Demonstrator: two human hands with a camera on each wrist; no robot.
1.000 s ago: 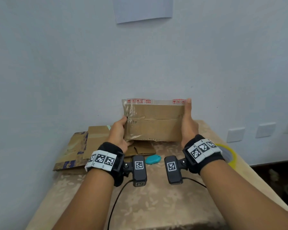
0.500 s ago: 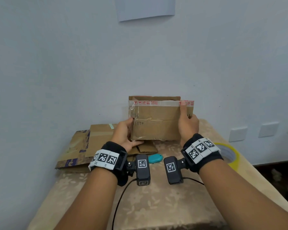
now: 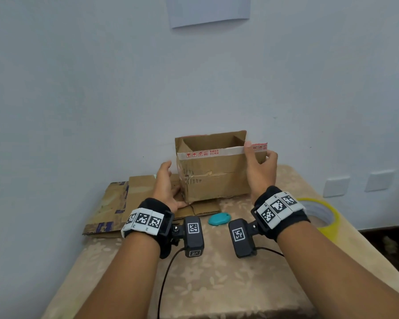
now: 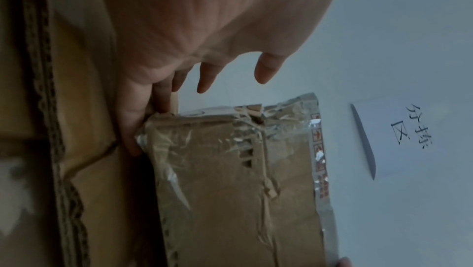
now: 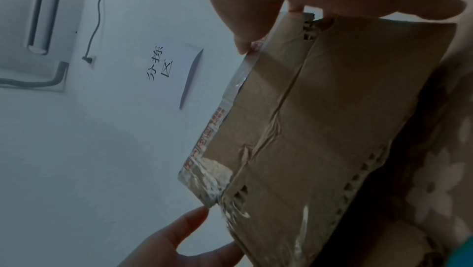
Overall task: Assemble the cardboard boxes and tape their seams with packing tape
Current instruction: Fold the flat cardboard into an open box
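A worn brown cardboard box (image 3: 213, 171) stands open-topped at the back of the table, with printed red-and-white tape along its near top edge. My right hand (image 3: 259, 166) grips its upper right corner, fingertips on the tape and thumb round the side; the right wrist view shows the same pinch on the box (image 5: 320, 119). My left hand (image 3: 167, 180) lies beside the box's left wall with fingers relaxed. In the left wrist view its lowest fingers (image 4: 135, 136) touch the box's (image 4: 230, 180) bottom corner and the others are spread free.
A yellow tape roll (image 3: 320, 215) sits at the table's right edge. A teal cutter (image 3: 219, 219) lies just in front of the box. Flattened cardboard (image 3: 115, 203) lies at the back left. The table (image 3: 217, 284) has a patterned cloth; the wall is close behind.
The box went from flat and lifted to spread open and set down on the table. My left hand let go of its left edge; my right hand slid to the top right corner.
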